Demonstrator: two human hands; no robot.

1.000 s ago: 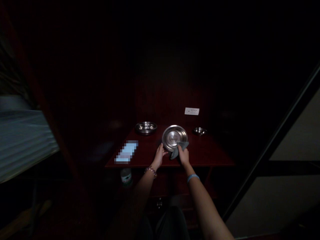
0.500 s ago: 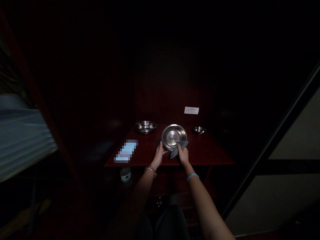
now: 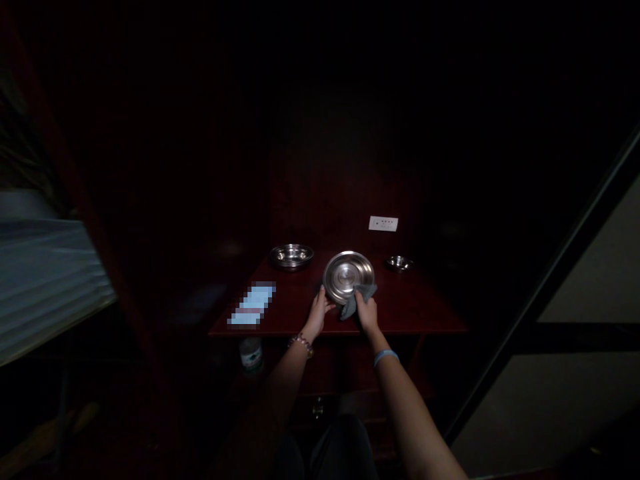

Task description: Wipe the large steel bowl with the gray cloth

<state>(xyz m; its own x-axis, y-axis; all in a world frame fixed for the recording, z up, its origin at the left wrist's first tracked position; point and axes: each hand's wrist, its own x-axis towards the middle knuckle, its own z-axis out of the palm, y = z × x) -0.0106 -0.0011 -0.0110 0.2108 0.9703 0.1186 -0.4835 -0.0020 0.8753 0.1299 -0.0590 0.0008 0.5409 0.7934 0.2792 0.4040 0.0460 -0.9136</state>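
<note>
Stainless-steel bowl [image 3: 345, 267] tilted at the tabletop's [image 3: 405, 313] middle, inside facing the person, presumably for access; contact beneath unclear. Left hand [image 3: 317, 313] grips the lower-left rim, apparently steadying it; right hand [image 3: 369, 313], apart from the left, pinches a grey cloth [image 3: 349, 309] against the lower-right rim. Beyond: steel dish [image 3: 292, 257] left, small steel bowl [image 3: 399, 264] right.

This looks like a home, with a reddish wooden desk [image 3: 413, 303] below a wall socket [image 3: 383, 223].
</note>
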